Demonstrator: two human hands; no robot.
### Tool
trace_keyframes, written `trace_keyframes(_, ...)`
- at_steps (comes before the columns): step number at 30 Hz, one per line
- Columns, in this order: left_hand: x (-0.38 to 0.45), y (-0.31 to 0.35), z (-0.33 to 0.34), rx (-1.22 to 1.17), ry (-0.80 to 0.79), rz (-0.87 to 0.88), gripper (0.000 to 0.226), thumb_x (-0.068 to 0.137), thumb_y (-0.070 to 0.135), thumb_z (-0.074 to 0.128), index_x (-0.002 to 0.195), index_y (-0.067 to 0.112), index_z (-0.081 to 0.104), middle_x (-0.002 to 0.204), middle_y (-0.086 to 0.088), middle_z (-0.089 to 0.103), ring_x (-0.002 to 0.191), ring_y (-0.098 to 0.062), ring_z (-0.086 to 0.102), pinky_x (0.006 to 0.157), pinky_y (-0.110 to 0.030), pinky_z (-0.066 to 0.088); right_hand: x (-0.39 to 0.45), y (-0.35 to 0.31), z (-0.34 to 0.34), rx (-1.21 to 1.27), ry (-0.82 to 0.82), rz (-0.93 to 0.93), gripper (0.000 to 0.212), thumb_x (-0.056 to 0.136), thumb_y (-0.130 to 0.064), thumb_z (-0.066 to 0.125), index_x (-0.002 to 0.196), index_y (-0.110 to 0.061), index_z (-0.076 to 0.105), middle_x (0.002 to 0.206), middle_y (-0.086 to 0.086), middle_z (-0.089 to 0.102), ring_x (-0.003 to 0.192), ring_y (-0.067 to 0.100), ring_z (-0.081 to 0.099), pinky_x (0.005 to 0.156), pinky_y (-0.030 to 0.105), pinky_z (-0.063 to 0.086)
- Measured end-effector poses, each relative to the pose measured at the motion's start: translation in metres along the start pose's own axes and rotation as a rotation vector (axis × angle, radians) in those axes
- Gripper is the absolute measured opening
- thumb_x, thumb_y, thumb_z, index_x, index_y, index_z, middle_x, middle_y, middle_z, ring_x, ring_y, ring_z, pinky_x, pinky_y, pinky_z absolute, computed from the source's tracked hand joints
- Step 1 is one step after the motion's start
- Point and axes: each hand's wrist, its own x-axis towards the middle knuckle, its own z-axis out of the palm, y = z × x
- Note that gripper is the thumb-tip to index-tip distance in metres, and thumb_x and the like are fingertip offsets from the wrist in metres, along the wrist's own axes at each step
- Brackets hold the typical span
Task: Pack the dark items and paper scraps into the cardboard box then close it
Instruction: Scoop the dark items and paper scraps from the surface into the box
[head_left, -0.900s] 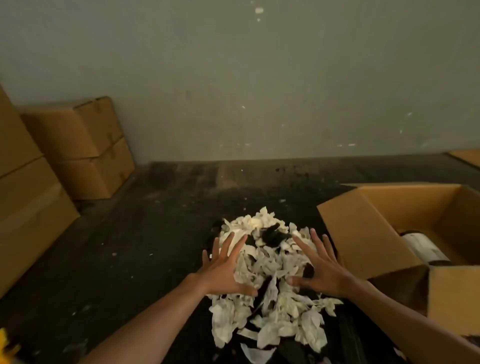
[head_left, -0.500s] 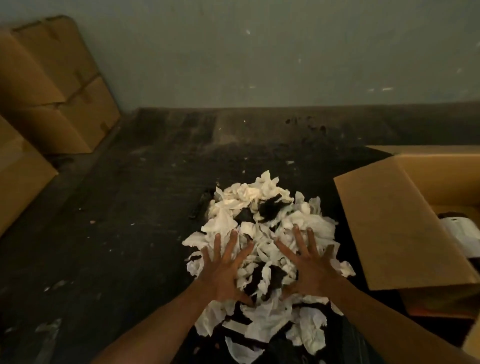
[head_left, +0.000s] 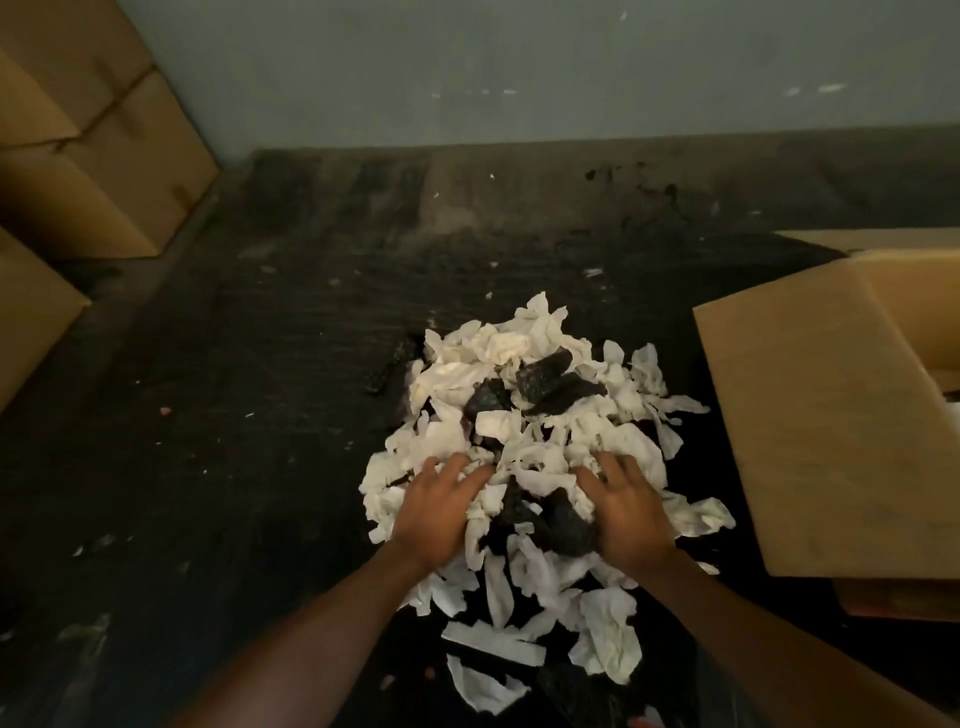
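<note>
1. Nearest me: loose paper scraps (head_left: 608, 644) lie scattered on the dark floor (head_left: 218, 467), close to my forearms. None of these are gathered yet.
2. My left hand (head_left: 441, 514) is pressed into the near left side of the pile, fingers curled into the paper. It's scooping, not clenched; a full grasp can't be confirmed.
3. My right hand (head_left: 631, 512) is on the near right side of the pile, fingers dug into the scraps, thumb side against a dark item (head_left: 563, 522). Both hands cup that clump between them. Nothing is lifted clear.
4. Mid pile: more dark items (head_left: 545, 382) sit on top, farther out, untouched, with paper all round.
5. Right of the pile: the cardboard box (head_left: 831, 415) stands open, its near flap up and just beside the scraps. The inside is mostly hidden, so I cannot tell what it holds.
6. Far left: stacked cartons (head_left: 88, 156) by the wall, not part of this.
7. My judgement: early stage. Nearly the whole pile remains on the floor; many scoops are left, then the flaps need closing.
</note>
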Motion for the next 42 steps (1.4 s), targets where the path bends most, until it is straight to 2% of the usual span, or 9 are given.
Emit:
trace_keyframes(4, 0.006, 0.009, -0.023, -0.03, 0.026, -0.031, 0.058, 0.089, 0.025, 0.063, 0.143, 0.028, 0.043, 0.142, -0.008, 0.045, 0.12, -0.034, 0.053, 0.098, -0.041, 0.046, 0.017, -0.005, -0.022, 0.096, -0.095, 0.09, 0.06, 0.075, -0.029, 0.074, 0.131, -0.019, 0.056, 0.133, 0.015, 0.054, 0.113, 0.039, 0.059, 0.085, 0.043, 0.053)
trace_keyframes(8, 0.002, 0.009, -0.055, -0.126, 0.031, -0.042, 0.058, 0.09, 0.019, 0.059, 0.145, 0.026, 0.041, 0.145, -0.009, 0.045, 0.125, -0.032, 0.052, 0.099, -0.038, 0.045, 0.024, -0.017, -0.055, 0.359, -0.128, 0.208, 0.055, 0.076, -0.042, 0.073, 0.125, -0.019, 0.063, 0.119, 0.01, 0.067, 0.109, 0.03, 0.063, 0.093, 0.039, 0.052)
trace_keyframes(14, -0.023, 0.0, -0.119, -0.309, 0.239, -0.11, 0.042, 0.085, 0.026, 0.062, 0.127, 0.027, 0.056, 0.114, -0.008, 0.064, 0.105, -0.031, 0.062, 0.085, -0.038, 0.051, 0.028, -0.029, -0.123, 0.487, 0.013, 0.358, 0.05, 0.075, -0.045, 0.076, 0.115, -0.018, 0.066, 0.097, 0.0, 0.071, 0.086, 0.014, 0.064, 0.071, 0.027, 0.049)
trace_keyframes(16, -0.035, -0.003, -0.14, -0.315, 0.299, -0.129, 0.037, 0.085, 0.026, 0.061, 0.122, 0.03, 0.058, 0.108, -0.006, 0.065, 0.101, -0.03, 0.063, 0.082, -0.038, 0.05, 0.025, -0.032, -0.149, 0.481, 0.084, 0.372, 0.048, 0.074, -0.048, 0.073, 0.11, -0.017, 0.068, 0.093, 0.0, 0.071, 0.086, 0.016, 0.063, 0.072, 0.029, 0.049)
trace_keyframes(20, -0.052, -0.007, -0.177, -0.337, 0.351, -0.154, 0.021, 0.085, 0.026, 0.061, 0.105, 0.029, 0.06, 0.104, -0.003, 0.067, 0.101, -0.029, 0.062, 0.082, -0.039, 0.05, 0.015, -0.047, -0.194, 0.52, 0.197, 0.367, 0.016, 0.078, -0.035, 0.074, 0.087, -0.023, 0.067, 0.082, -0.002, 0.068, 0.081, 0.018, 0.063, 0.074, 0.031, 0.051)
trace_keyframes(27, -0.067, 0.006, -0.218, -0.42, 0.446, -0.096, 0.024, 0.084, 0.032, 0.067, 0.107, 0.031, 0.062, 0.104, 0.001, 0.068, 0.097, -0.024, 0.065, 0.085, -0.039, 0.053, -0.005, -0.059, -0.247, 0.507, 0.316, 0.388, 0.02, 0.078, -0.033, 0.075, 0.068, -0.024, 0.06, 0.07, -0.002, 0.066, 0.072, 0.017, 0.063, 0.064, 0.029, 0.048)
trace_keyframes(33, -0.072, 0.044, -0.246, -0.445, 0.507, 0.011, 0.027, 0.083, 0.03, 0.071, 0.109, 0.028, 0.064, 0.105, -0.002, 0.07, 0.099, -0.025, 0.065, 0.086, -0.04, 0.052, -0.035, -0.047, -0.289, 0.48, 0.403, 0.401, 0.022, 0.079, -0.034, 0.076, 0.069, -0.02, 0.061, 0.069, 0.0, 0.065, 0.068, 0.017, 0.061, 0.051, 0.026, 0.039)
trace_keyframes(38, -0.06, 0.092, -0.258, -0.471, 0.55, 0.101, 0.024, 0.085, 0.027, 0.07, 0.109, 0.026, 0.066, 0.104, -0.002, 0.071, 0.097, -0.023, 0.064, 0.08, -0.03, 0.045, -0.059, -0.004, -0.315, 0.462, 0.452, 0.428, 0.02, 0.079, -0.034, 0.074, 0.075, -0.015, 0.068, 0.071, 0.003, 0.069, 0.073, 0.019, 0.064, 0.058, 0.028, 0.044)
trace_keyframes(42, -0.038, 0.144, -0.259, -0.484, 0.557, 0.177, 0.014, 0.085, 0.027, 0.069, 0.095, 0.034, 0.062, 0.096, 0.002, 0.07, 0.091, -0.018, 0.065, 0.08, -0.033, 0.052, -0.075, 0.043, -0.338, 0.424, 0.474, 0.415, 0.02, 0.082, -0.032, 0.073, 0.076, -0.014, 0.069, 0.068, 0.0, 0.067, 0.07, 0.014, 0.062, 0.055, 0.025, 0.042)
